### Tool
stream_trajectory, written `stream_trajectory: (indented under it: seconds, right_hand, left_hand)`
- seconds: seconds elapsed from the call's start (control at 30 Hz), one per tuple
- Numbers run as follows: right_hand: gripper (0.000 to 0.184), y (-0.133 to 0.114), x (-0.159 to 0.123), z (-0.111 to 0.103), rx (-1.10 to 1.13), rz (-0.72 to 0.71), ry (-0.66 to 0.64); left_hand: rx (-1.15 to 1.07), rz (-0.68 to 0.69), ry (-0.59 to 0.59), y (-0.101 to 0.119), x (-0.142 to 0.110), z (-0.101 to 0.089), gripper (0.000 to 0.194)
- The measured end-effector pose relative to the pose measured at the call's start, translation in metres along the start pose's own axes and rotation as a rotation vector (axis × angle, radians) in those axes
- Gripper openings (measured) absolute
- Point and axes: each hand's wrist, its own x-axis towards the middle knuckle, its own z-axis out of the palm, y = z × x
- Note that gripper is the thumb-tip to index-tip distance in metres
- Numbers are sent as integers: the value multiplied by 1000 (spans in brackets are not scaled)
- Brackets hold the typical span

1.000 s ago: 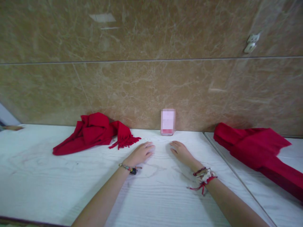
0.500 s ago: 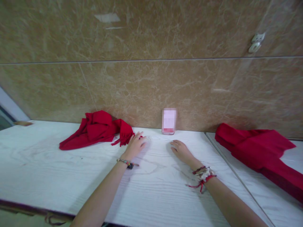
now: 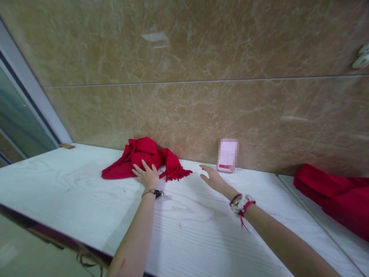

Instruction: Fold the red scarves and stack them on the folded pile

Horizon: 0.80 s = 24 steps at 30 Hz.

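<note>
A red fringed scarf (image 3: 142, 148) lies bunched up on the white wood-grain table (image 3: 184, 231), close to the wall. My left hand (image 3: 147, 175) is at its front edge with the fingers spread; whether it touches the cloth I cannot tell. To the right of the scarf's fringe is my right hand (image 3: 213, 179), its fingers apart and nothing in them. Just beyond that hand a phone-like pink object (image 3: 227, 156), blurred out in the picture, leans upright against the wall. Bracelets circle both wrists.
Another red cloth (image 3: 334, 196) lies at the right, past a seam in the tabletop. A brown marbled tile wall (image 3: 201, 111) rises behind the table. A power socket (image 3: 363, 57) sits high on the right. At the far left stands a framed glass panel (image 3: 23, 107).
My view has swung left. My left hand has moved left from the fringe to the scarf's bunched part, and my right hand has shifted left toward the fringe.
</note>
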Motion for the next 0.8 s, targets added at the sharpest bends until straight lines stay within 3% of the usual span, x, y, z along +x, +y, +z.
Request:
stream_trajectory:
  seconds: [0.17,0.37,0.5,0.67,0.8]
  right_hand:
    - [46,-58,63,45,75,127,-10]
    - [67,-98,98,88,23,291,52]
    - [73,-99,110,97,-6,330,34]
    - [45,-81,117,93,18,285,15]
    - [35,-55,104,73,51,131,68]
  left_hand:
    - [-11,-36,-8,-1,2,4,54]
    - [-28,-85,44,-3,7,8,55]
    - [-2,-80,36,-5,8,12,54]
    - [-2,-83,33,-6,9,13,54]
    - [-35,-83,34,-6,9,13,54]
